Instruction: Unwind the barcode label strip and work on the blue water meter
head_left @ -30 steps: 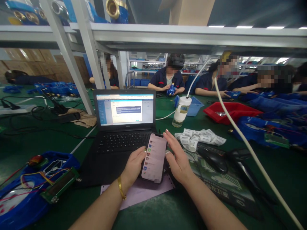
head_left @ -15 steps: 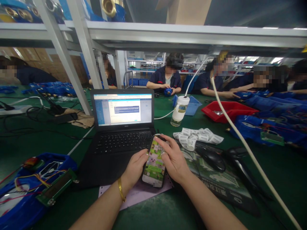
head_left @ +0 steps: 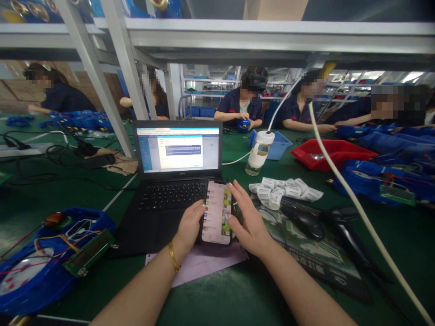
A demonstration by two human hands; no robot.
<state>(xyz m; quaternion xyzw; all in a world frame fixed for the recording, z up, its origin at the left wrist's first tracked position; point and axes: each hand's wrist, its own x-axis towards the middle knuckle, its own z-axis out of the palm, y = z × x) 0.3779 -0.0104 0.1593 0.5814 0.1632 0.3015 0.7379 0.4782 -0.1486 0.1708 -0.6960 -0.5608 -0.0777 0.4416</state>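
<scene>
A smartphone (head_left: 216,213) with a lit screen showing a list sits upright between both hands, just in front of an open black laptop (head_left: 176,181). My left hand (head_left: 188,226), with a gold bangle on the wrist, grips the phone's left edge. My right hand (head_left: 249,224) cups the right edge, its thumb resting on the screen and fingers stretched upward. A pale pink sheet of paper (head_left: 204,262) lies under the hands on the green table (head_left: 217,299).
A blue meter housing with wires and a green circuit board (head_left: 50,253) lies at the left. To the right are a black mouse (head_left: 302,222), a black handheld scanner (head_left: 343,226), white labels (head_left: 285,190), a water bottle (head_left: 258,151), a red tray (head_left: 331,151) and a white hose (head_left: 353,199). Several people work across the table.
The phone screen went from a list to a colourful picture and back to a list. My right thumb swiped over the screen and the fingers now stretch upward again. The camera shifted slightly.
</scene>
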